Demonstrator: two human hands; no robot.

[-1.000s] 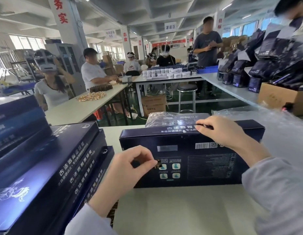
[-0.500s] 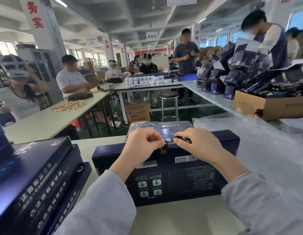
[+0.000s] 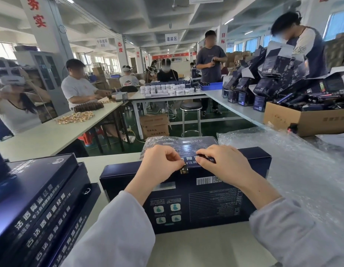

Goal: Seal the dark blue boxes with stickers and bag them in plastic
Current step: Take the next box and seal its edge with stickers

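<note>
Head view, packing bench. Dark blue box [image 3: 186, 199]: long, flat carton, matte navy card, standing on one long edge at the middle of the pale table [image 3: 186, 251], broad face toward the camera. That face carries a white barcode with a QR code beside it near the upper right, a pale grey blurred patch upper left, four small teal-and-white icons lower left, and a block of fine white print on the right, too small to read. The narrow top face shows white Chinese characters, partly covered by the hands. Sticker [image 3: 183, 171]: small, gold-brown, sitting at the front top edge of the box near its middle. Left hand [image 3: 159, 166]: fingers curled, thumb and forefinger pinching at the sticker on the edge. Right hand [image 3: 223, 166]: fingers curled down on the top face just beside the sticker, thumb tip pressed to the box, gripping its top edge. Just behind the box lies a bagged box [image 3: 179, 143], the same navy under glossy clear film. Clear plastic bags [image 3: 283, 160] are heaped to the right, touching the box's right end. A stack of boxes [image 3: 42, 199] of the same kind lies flat at the left, near but apart.
</note>
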